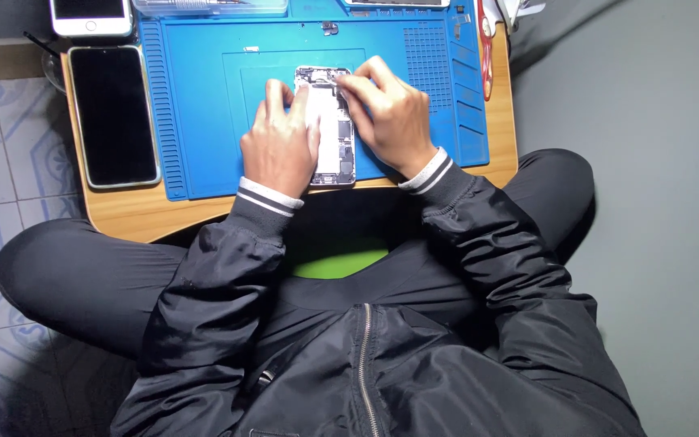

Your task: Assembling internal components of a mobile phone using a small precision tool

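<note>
The person is mid-work on the opened smartphone lying on the blue repair mat: the left hand presses flat on it, fingers together, while the right hand pinches at its upper edge, so steady bracing seems needed.

Opened phone: left edge and lower left corner hidden under left hand; upper right edge covered by right hand; inner parts too small to tell apart.
White phone, at 11 o'clock: top cut off by frame edge.
Clear case, at 12 o'clock: cut off, contents unclear.
Red-handled tool, at 1 o'clock: upper end cropped, kind uncertain.
Small dark part on blue mat: too small to identify.
</note>
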